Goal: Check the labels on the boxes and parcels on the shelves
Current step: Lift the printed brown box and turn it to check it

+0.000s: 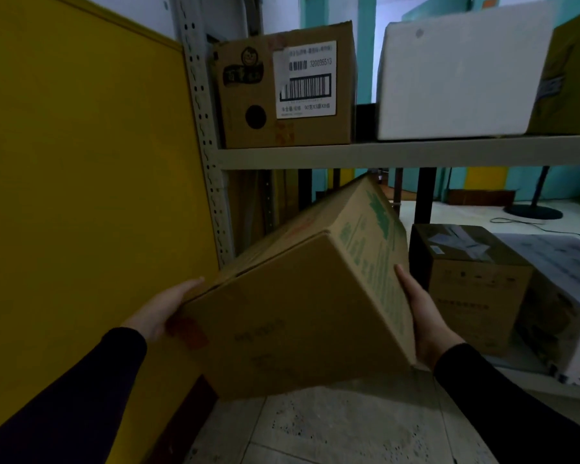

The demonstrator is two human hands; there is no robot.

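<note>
One box (292,306) between two hands (426,326)

A white label (305,78) is sitting on the front of the brown box (285,88) on the upper shelf (399,155), showing two barcodes and the number 320035513. The tilted box (302,296) is carrying green print on its side, but this print is looking too blurred to read.

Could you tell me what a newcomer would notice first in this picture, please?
First, the big tilted box at centre, held between the left hand and right hand. Next, the barcode label on the brown box on the upper shelf, beside a white box. A yellow panel fills the left.
</note>
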